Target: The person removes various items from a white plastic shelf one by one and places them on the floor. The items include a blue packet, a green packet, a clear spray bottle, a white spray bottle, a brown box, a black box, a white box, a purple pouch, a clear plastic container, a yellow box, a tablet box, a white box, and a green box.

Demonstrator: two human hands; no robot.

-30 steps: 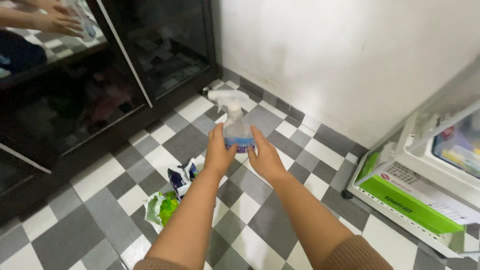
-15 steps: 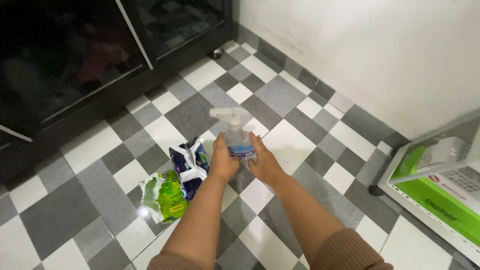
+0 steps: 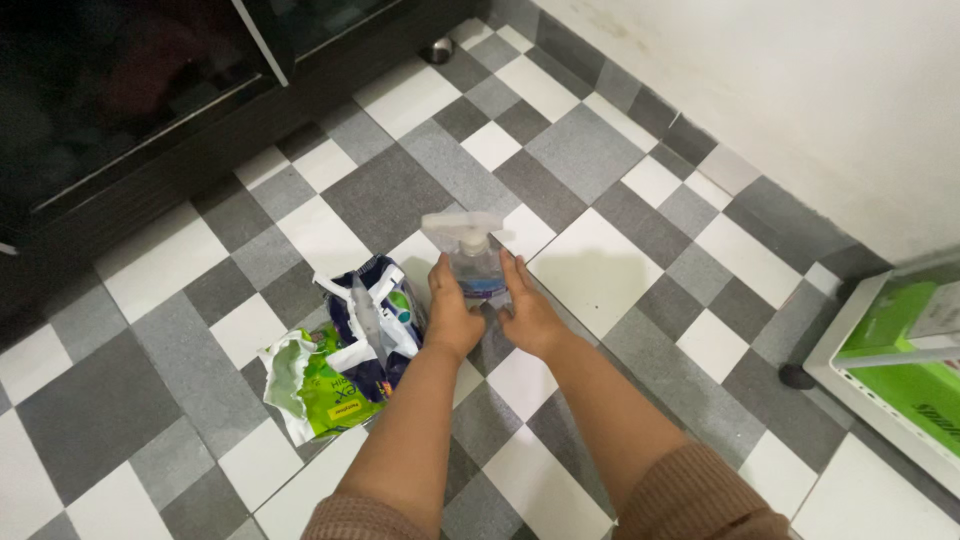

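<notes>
We see a clear spray bottle [image 3: 472,262] with a white trigger head standing upright on the grey-and-white checkered floor [image 3: 590,270]. Our left hand [image 3: 450,310] and right hand [image 3: 527,312] press against its two sides, fingers held nearly straight and close together, palms facing each other, so the bottle is clasped between them. Just left of our left hand lie a torn dark-blue packet [image 3: 375,315] and a torn green packet [image 3: 320,390]. A white cart [image 3: 890,360] stands well apart at the right.

My spray bottle [image 3: 472,262]: clear glossy plastic, white plastic trigger | refill pouches [image 3: 355,350]: crinkled glossy film | floor tiles [image 3: 590,270]: smooth, sheened ceramic | my sleeves [image 3: 700,500]: brown knit cloth
</notes>
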